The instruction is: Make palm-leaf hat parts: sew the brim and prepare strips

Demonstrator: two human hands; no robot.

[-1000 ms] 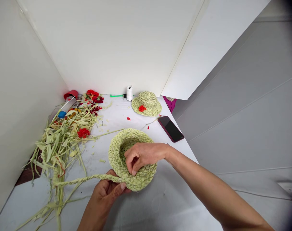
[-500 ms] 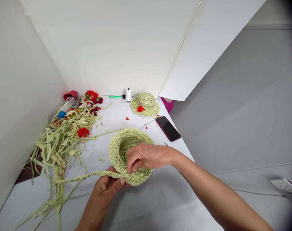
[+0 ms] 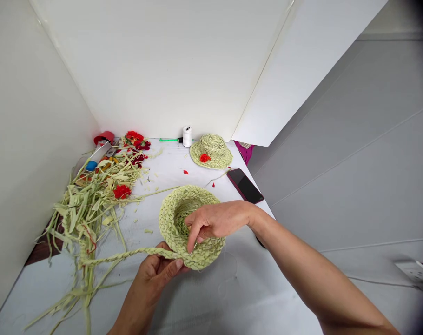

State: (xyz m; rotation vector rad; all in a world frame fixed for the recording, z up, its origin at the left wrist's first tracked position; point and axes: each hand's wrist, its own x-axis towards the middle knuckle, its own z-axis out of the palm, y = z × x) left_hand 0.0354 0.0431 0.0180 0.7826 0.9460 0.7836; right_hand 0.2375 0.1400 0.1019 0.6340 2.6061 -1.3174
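A pale green woven straw hat (image 3: 169, 209) is tipped with its hollow toward me. My left hand (image 3: 159, 270) pinches the near left edge of its brim, thumb on top and fingers underneath. From that edge a plaited straw braid (image 3: 128, 254) runs left to the pile of strands. Over the hat's opening, my right hand (image 3: 211, 222) has its fingers pinched on a thin needle (image 3: 193, 249), whose tip meets the brim close to the left thumb. Faint white thread (image 3: 236, 267) loops on the table right of the hat.
Loose straw strands (image 3: 79, 209) heap up at left with red flowers (image 3: 122, 191). A finished small hat (image 3: 213, 151), a white thread spool (image 3: 187, 137) and a phone (image 3: 245, 186) lie farther back. A white wall (image 3: 155, 70) bounds the table behind.
My right hand has shifted slightly, and the needle between its fingers now shows at the brim. My left hand keeps its hold on the hat.
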